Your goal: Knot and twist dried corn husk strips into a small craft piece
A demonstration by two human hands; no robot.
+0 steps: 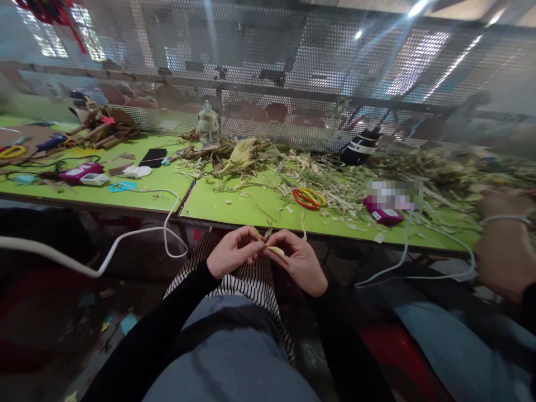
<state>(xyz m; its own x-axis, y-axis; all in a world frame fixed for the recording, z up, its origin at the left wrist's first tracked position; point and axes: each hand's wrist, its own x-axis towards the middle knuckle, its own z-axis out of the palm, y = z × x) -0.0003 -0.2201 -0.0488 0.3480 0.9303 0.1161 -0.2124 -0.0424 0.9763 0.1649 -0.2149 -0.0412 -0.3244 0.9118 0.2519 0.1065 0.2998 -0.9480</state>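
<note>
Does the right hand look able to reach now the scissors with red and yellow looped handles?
Probably yes: the scissors lie on the green tabletop beyond the right hand, with nothing tall between, though that hand seems to hold a pale yellow strip.

Green table (pixel 218 207), plant scraps (pixel 335 192) strewn about (thickest toward the back), scissors (pixel 309 197), black phone (pixel 153 158)
</note>
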